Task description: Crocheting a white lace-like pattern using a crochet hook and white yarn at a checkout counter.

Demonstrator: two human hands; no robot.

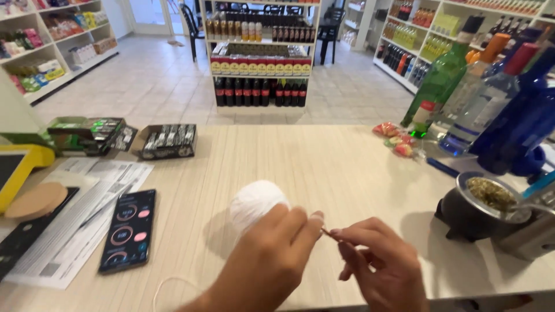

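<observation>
While the white ball of yarn (254,202) sits on the table (347,173), a thin reddish hook or needle (327,233) is pinched just beside it, between the two hands. The left hand (272,254) is closed around it, thumb and forefinger clenched on the near end, apparently so the tip can be steadied. From the other side the right hand (378,263) is brought up to it, fingers (347,236) curled and pressed against the same thin tool; whether a strand is caught there cannot be told. A loose white thread (167,286) is seen trailing below the ball, toward the table's near edge, left slack as if to feed freely.

Left of the ball a dark phone (128,231) is laid face up, its screen lit, on printed papers (87,214). Beyond the ball, at the far left of the table, two open display boxes (167,140) are stood facing outward. Right of the ball a dark gourd cup (483,208) filled with green herb is parked within reach, and further right, behind it, tall glass bottles (491,92) are grouped at the table's edge.
</observation>
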